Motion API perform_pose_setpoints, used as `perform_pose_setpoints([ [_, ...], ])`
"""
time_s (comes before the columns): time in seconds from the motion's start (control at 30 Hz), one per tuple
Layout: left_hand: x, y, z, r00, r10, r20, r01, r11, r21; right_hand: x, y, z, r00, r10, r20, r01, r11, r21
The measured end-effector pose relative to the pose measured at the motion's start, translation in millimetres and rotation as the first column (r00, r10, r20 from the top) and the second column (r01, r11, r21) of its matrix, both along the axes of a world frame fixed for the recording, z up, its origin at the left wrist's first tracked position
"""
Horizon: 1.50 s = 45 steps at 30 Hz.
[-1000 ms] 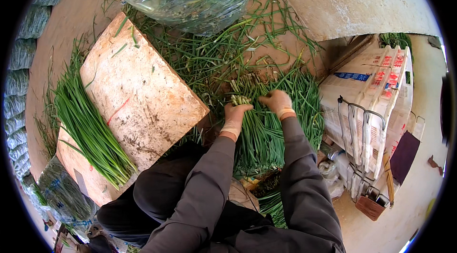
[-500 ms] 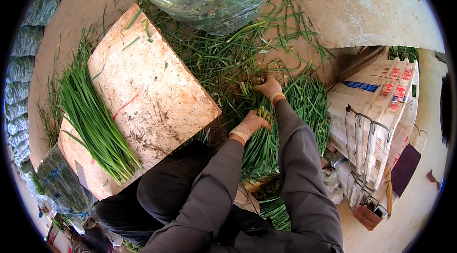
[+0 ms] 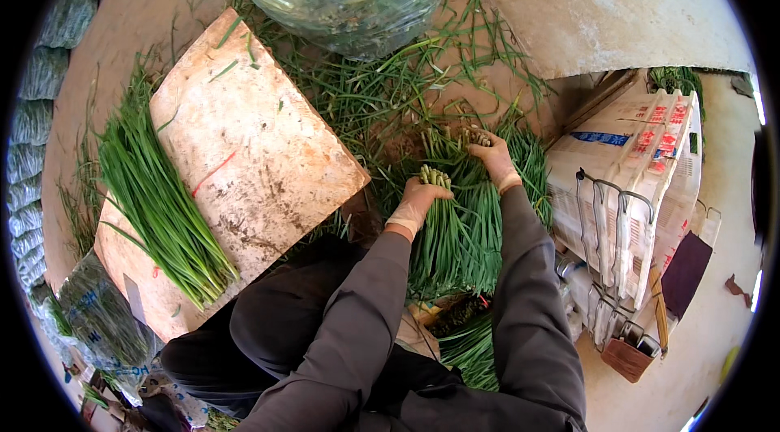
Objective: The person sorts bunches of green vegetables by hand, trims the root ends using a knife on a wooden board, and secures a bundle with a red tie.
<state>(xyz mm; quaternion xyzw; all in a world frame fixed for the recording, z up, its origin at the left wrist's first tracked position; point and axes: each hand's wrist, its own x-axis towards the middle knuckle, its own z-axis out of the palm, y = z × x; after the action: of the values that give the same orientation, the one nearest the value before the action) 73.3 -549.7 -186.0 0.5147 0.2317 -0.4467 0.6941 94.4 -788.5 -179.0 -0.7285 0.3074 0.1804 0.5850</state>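
Note:
Both hands are at a large heap of green chives [image 3: 475, 257] between my knees and the littered floor. My left hand [image 3: 415, 203] is closed round a bundle of chives just below its pale cut ends, which point away from me. To its right and slightly farther off, my right hand [image 3: 494, 162] grips another clump by its pale ends. Thin pale coverings show on both hands. Another bundle of chives [image 3: 166, 208] lies on the left part of a stained pale board [image 3: 260, 139], with a red strip [image 3: 213, 175] beside it.
A clear plastic bag [image 3: 341, 13] full of greens stands at the far side, with loose leaves [image 3: 406, 78] scattered round it. Packed bags [image 3: 41, 74] line the left edge. White printed crates [image 3: 626, 164] with metal hooks stand at right, below a pale slab [image 3: 626, 9].
My right hand has moved right and a little nearer, now holding a clump of chive ends. My left hand has shifted slightly nearer, its chive bundle more upright in the grip.

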Motion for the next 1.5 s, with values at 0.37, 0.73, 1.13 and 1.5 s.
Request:
perform_pose_setpoints([
  [0.37, 3, 3, 29, 0.996, 0.084, 0.045, -0.090, 0.982, 0.168, -34, 62, 4, 0.975, 0.193, 0.111, -0.193, 0.981, -0.016],
  [0.73, -30, -4, -15, 0.975, 0.219, -0.041, -0.221, 0.922, -0.317, -54, 83, 36, 0.899, 0.375, 0.227, -0.434, 0.831, 0.347],
  [1.13, -22, 8, 30, 0.826, -0.474, 0.305, 0.551, 0.792, -0.262, -76, 61, 62, 0.953, 0.289, 0.084, -0.298, 0.948, 0.115],
  [1.5, -12, 15, 50, 0.879, -0.309, 0.364, 0.296, 0.951, 0.093, -160, 30, 113, 0.955, -0.076, 0.288, 0.004, 0.970, 0.244],
])
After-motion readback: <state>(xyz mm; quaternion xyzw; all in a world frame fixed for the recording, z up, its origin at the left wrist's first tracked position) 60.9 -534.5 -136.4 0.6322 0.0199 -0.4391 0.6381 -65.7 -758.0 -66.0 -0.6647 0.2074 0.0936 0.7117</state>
